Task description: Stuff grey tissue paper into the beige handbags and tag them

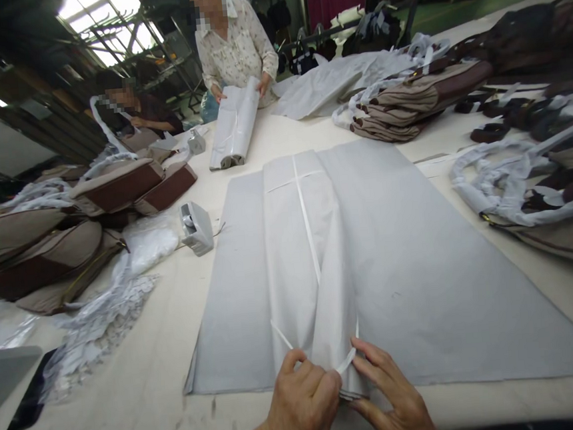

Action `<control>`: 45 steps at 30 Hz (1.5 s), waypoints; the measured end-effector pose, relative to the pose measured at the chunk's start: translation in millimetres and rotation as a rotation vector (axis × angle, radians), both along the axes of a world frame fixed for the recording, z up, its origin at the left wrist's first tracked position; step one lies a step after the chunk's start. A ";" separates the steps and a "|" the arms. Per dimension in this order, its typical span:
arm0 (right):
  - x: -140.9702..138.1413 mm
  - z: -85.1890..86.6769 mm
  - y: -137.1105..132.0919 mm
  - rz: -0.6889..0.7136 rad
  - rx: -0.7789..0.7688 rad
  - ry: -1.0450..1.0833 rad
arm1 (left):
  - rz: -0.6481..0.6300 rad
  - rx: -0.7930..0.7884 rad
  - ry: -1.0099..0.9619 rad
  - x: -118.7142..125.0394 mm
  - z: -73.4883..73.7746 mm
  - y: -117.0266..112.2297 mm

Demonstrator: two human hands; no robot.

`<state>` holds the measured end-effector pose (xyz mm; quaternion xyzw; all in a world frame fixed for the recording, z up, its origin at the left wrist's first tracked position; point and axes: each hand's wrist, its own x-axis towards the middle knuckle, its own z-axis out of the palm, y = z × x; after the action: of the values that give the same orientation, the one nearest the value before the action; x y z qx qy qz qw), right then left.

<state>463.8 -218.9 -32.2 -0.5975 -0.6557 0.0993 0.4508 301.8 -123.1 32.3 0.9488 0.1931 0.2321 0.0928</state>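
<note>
A folded white paper sheet [299, 240] lies lengthwise on a large grey sheet [420, 257] spread over the table. A thin white strip [307, 220] runs down its middle. My left hand [303, 407] and my right hand [387, 393] meet at the folded paper's near end. Both pinch the paper's edge and the ends of the white strip, fingers pressed together.
Brown and beige bags [66, 221] are piled at the left, more bags [411, 97] at the back right and right edge. A tape dispenser [196, 227] sits left of the grey sheet. Across the table a person [234, 45] holds a white roll [233, 129]; another person [132, 111] sits left.
</note>
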 end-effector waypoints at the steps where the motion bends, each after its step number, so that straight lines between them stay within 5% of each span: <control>1: -0.2 0.0 0.4 -0.039 -0.012 0.033 | -0.002 0.009 -0.013 1.3 -1.6 -1.1; 7: -18.0 6.1 11.3 -0.171 -0.106 0.012 | 0.024 -0.033 -0.121 -0.7 -7.1 -10.6; 13: -37.8 0.9 17.5 -0.305 -0.145 -0.140 | 0.116 0.046 -0.338 -13.5 -50.0 -45.2; 17: -22.9 -0.2 15.3 -0.178 -0.161 -0.176 | 0.003 0.101 -0.181 -32.8 -70.7 -42.5; 21: 7.9 -8.5 0.5 0.038 -0.124 -0.282 | -0.049 0.051 0.090 -54.4 -71.4 -24.0; 25: 15.1 -10.1 -15.3 -0.015 0.105 -0.380 | -0.074 -0.032 0.286 -54.7 -67.1 -24.5; 28: -2.0 7.8 -11.3 -0.080 0.302 -0.465 | -0.121 -0.173 0.259 -58.9 -59.2 -27.1; 30: -16.1 22.0 -1.1 -0.037 0.299 -0.527 | -0.045 -0.308 0.116 -67.4 -52.6 -18.2; 34: -33.5 37.2 18.1 0.041 0.144 -0.500 | 0.715 -1.060 -0.021 -72.6 -47.9 23.3; 36: -36.8 38.8 22.4 0.044 0.147 -0.498 | 0.892 -1.395 0.009 -63.6 -50.5 41.3; 40: -35.9 41.9 27.7 0.095 0.166 -0.596 | 0.865 -1.655 -0.019 -49.9 -52.4 53.2; 43: -29.8 42.7 33.2 0.171 0.145 -0.723 | 0.942 -1.842 0.082 -63.0 -54.8 47.5; 45: -24.7 40.9 36.3 0.205 0.141 -0.798 | 0.808 -1.891 0.256 -76.9 -64.0 38.4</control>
<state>439.1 -182.6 8.6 -0.4884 -0.8403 -0.1405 0.1889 224.9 -84.7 -31.7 0.3706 0.6088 -0.1028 0.6938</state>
